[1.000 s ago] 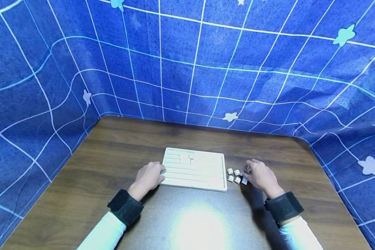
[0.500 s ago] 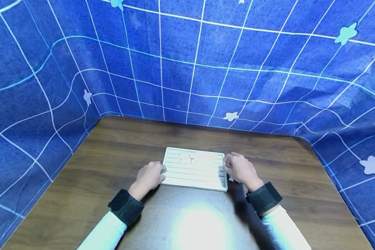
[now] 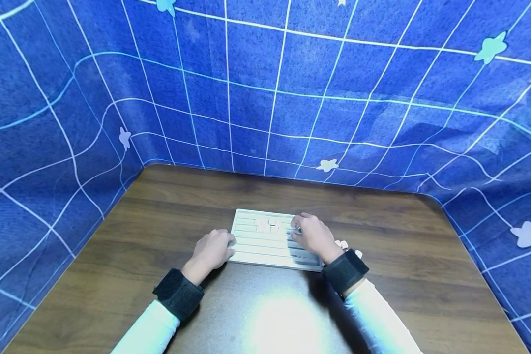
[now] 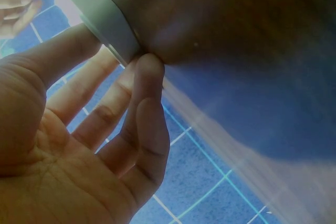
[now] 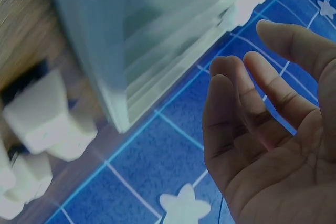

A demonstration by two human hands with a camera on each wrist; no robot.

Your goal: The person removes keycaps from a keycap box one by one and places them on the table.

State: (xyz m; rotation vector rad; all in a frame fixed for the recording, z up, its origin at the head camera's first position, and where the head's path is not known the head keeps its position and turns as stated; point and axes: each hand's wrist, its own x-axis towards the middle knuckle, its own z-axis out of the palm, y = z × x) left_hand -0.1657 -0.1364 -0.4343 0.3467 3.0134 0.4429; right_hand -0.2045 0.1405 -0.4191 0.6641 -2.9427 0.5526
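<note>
A shallow white tray (image 3: 265,248) with ridged rows lies flat on the wooden table. Several small white keycaps (image 3: 273,228) sit together in its upper middle rows. At its left edge, my left hand (image 3: 210,248) pinches the rim; the left wrist view shows the thumb and a bent finger on either side of the tray's corner (image 4: 113,27). Over the right part of the tray hovers my right hand (image 3: 314,235), fingers gently bent. In the right wrist view a gap shows between its thumb (image 5: 294,43) and fingertips, with nothing visible there.
Loose white keycaps (image 5: 39,106) lie on the table just right of the tray, partly hidden by my right wrist in the head view. Blue star-patterned cloth (image 3: 292,98) stands around the table's back and sides. A bright glare (image 3: 285,322) covers the near tabletop.
My right hand has moved left, from the loose keycaps beside the tray to above the tray's right part. My left hand has stayed on the left rim, and the tray lies as before.
</note>
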